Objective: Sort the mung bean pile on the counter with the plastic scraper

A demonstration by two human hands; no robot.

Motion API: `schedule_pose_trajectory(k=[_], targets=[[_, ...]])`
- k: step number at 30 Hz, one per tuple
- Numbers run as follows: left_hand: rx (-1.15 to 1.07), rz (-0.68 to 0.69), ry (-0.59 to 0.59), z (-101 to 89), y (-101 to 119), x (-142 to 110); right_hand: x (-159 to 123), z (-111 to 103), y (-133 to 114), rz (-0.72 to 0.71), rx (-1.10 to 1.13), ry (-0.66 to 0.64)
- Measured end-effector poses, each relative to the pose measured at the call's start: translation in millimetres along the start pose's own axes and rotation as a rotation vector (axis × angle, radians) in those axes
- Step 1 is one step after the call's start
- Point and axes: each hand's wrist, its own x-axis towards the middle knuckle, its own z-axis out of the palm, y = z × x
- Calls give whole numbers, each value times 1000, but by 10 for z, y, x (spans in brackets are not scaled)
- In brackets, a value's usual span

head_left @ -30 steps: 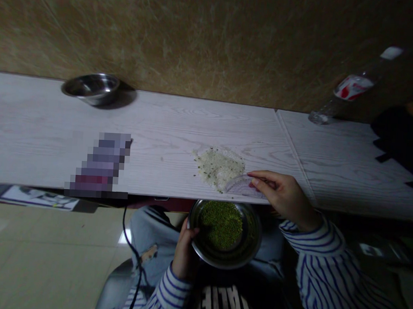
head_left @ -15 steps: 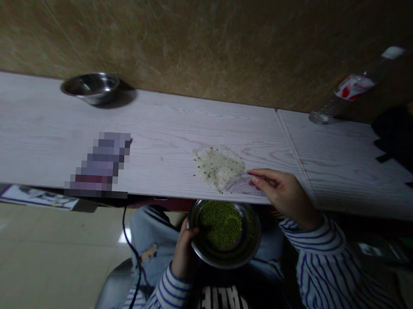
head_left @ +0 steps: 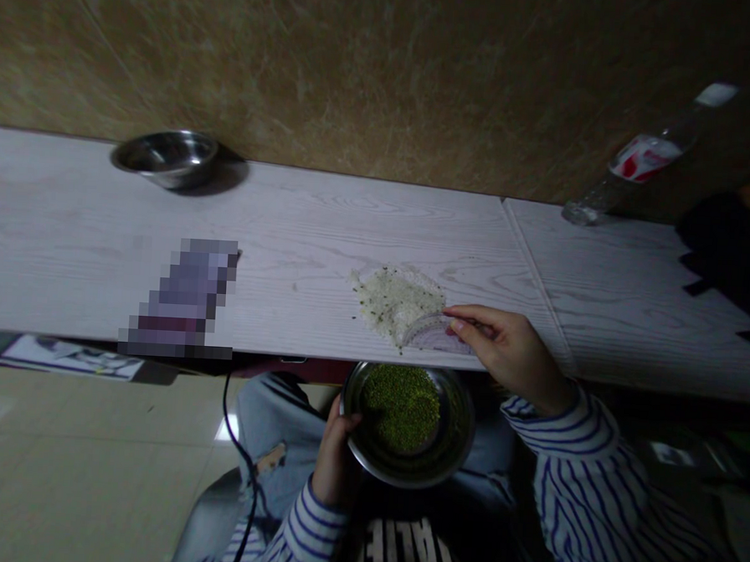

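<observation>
My right hand [head_left: 506,347] pinches a clear plastic protractor [head_left: 433,333] at the near right edge of a flat pile of white grains that look like rice [head_left: 390,299]. Several small dark green bits are mixed into the pile. The protractor's curved edge touches the grains. Below the table edge, my left hand [head_left: 336,451] grips the left rim of a steel bowl [head_left: 457,449] over my lap. Green beans, like mung beans [head_left: 401,408], cover much of the bowl's bottom.
A second steel bowl [head_left: 168,159] stands at the back left by the wall. A pixelated flat object [head_left: 182,296] lies on the left of the white table [head_left: 303,218]. A clear plastic bottle [head_left: 645,157] and a black item [head_left: 729,249] are at the right. A black cable [head_left: 252,476] hangs beside my leg.
My right hand has shifted slightly left with the protractor, further into the edge of the pile. My left hand and the bowl of green beans have stayed in place.
</observation>
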Motion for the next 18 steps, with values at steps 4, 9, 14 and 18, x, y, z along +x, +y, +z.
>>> schedule_pose_trajectory(k=[4,9,14,18], targets=[[2,-31,18,-8,-2,4,16,19,-21,-9,-13,-16],[-23,-18,11,8,3,6,3,23,-40,-16,-9,-28],[-18,-23,1,17,-7,20,-9,19,-25,5,3,-29],[-21,-4,12,16,-9,25,-19,14,-23,7,21,-38]])
